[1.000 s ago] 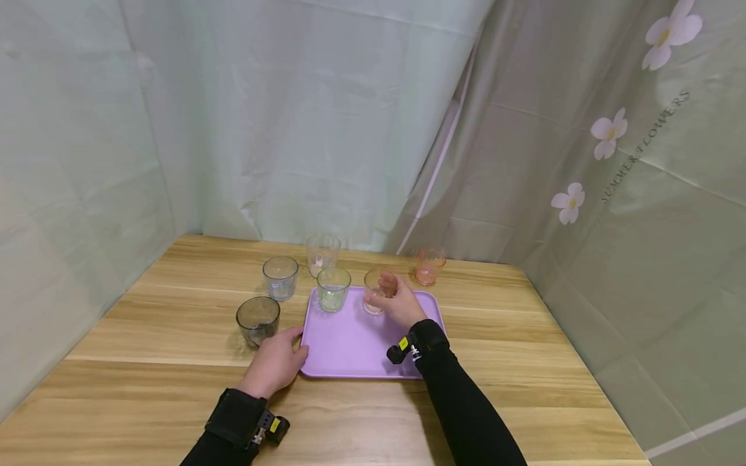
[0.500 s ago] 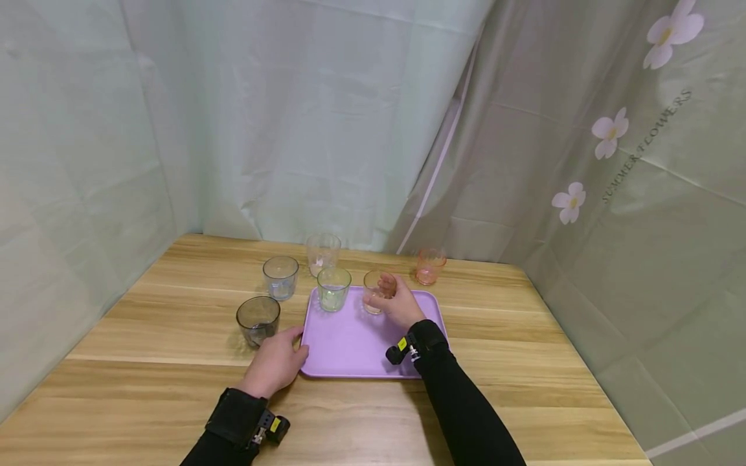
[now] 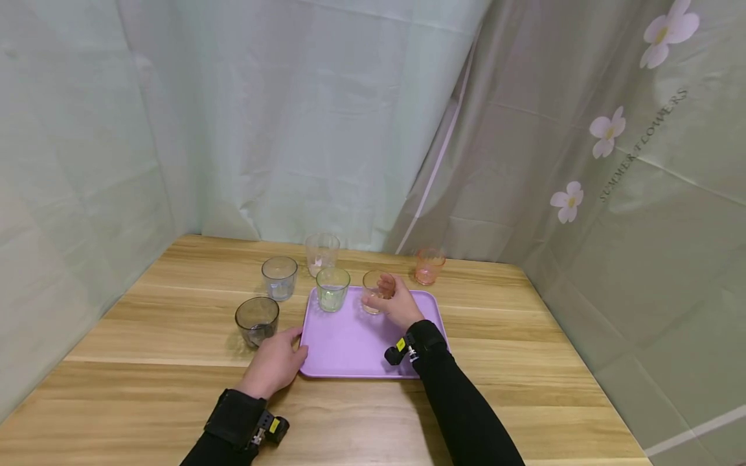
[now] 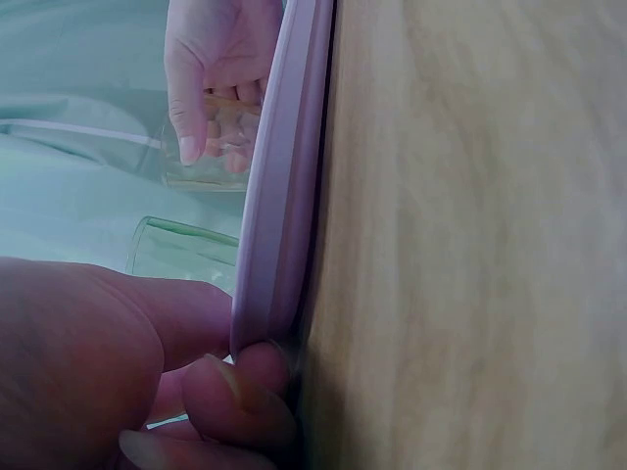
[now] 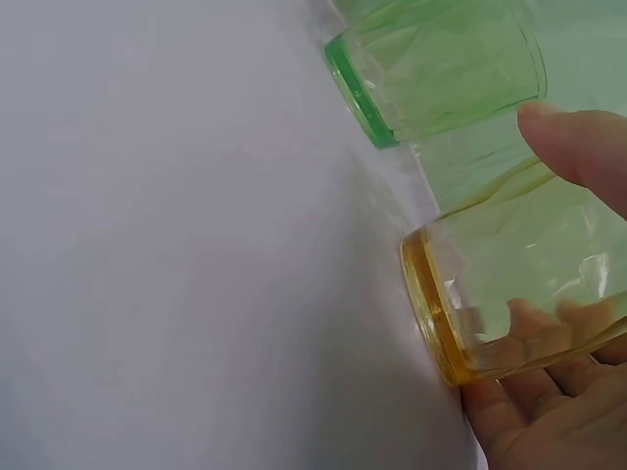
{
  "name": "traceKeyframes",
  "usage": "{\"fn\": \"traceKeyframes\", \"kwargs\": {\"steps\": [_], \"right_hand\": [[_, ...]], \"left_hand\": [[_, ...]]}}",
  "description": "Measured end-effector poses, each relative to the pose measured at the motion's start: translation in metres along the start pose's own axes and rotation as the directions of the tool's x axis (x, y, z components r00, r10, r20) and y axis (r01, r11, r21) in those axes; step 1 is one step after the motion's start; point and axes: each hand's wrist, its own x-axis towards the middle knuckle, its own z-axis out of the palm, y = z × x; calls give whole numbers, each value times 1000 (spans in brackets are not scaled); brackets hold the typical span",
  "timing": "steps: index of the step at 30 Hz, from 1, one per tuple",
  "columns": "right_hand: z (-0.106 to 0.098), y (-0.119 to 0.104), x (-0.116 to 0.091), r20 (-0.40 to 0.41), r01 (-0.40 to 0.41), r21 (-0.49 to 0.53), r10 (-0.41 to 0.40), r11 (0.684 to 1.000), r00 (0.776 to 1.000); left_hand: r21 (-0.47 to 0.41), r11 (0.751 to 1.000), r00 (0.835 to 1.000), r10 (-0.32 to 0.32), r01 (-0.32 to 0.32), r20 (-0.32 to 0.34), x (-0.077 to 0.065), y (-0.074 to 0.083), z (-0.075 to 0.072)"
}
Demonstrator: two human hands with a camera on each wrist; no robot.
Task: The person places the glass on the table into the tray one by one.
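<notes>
— Next to nothing has moved over the last second, from where I'm standing: the purple tray (image 3: 344, 353), the glasses and both hands keep their places.

— So what's the right hand (image 3: 399, 305) doing?

— Gripping the amber glass (image 5: 524, 279) between thumb and fingers, at the tray's twelve o'clock. The green glass (image 3: 333, 290) stands apart from it, around half past ten. Whether the amber one's base fully touches the tray, I can't tell.

— And the left hand (image 3: 272, 364)?

— Pinching the tray's rim, between eight and nine o'clock.

— What do you make of the stillness?

— A pause, I'd say: tray steadied, amber glass not let go, so the work seems no further on. Off the tray, on the desk (image 3: 524, 362), stand the smoky glass (image 3: 257, 320), blue-tinted glass (image 3: 280, 279) and clear glass (image 3: 322, 254), from nine round to eleven, with the orange glass (image 3: 429, 267) past one.
</notes>
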Motion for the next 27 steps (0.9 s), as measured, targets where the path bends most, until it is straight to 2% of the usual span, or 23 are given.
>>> {"fn": "traceKeyframes", "kwargs": {"steps": [12, 18, 27], "right_hand": [[-6, -4, -7, -5, -9, -17, 9, 1000, 1000], [-13, -7, -8, -19, -14, -33, 13, 999, 1000], [-19, -12, -5, -23, 30, -21, -31, 999, 999]], "left_hand": [[1, 1000, 1000, -8, 8, 5, 1, -1, 1], [9, 1000, 1000, 13, -13, -6, 3, -2, 3], [11, 1000, 1000, 15, -15, 3, 4, -3, 2]]}}
